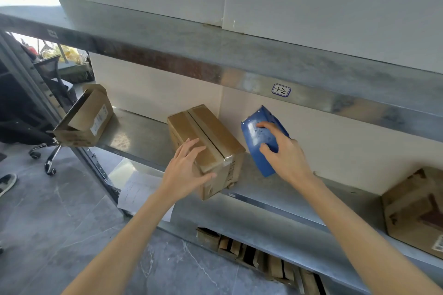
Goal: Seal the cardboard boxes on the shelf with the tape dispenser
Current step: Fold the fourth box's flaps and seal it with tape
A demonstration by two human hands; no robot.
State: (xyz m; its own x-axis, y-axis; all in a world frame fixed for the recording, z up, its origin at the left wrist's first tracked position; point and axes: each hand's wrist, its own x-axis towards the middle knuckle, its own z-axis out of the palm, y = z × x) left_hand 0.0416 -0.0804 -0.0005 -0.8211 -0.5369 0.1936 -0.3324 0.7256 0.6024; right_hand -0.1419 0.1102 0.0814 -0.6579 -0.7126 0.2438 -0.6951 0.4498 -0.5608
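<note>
**Q:** Where did you log the tape dispenser [257, 137]?

**A:** Blue, on the middle shelf [134, 132], just right of the centre box [215, 132]. Right hand [285, 151] gripped it, fingers [262, 124] and thumb curled round the body.

**Q:** And the left hand [184, 172]?

**A:** Laid flat on the near end of that box's top, fingers straight and spread, holding nothing. Box flaps were down, seam running along the top, near corner at the shelf's front edge.

**Q:** Any writing?

**A:** One I could read: a handwritten sticker [281, 90] on the upper shelf rail, "1-2" in a blue outline. The open box [88, 120] at the shelf's left end carried a white printed label, too small to read. The right-hand box [412, 208] had a label at the frame edge, also unreadable. Dark print on the centre box's side, blurred.
</note>
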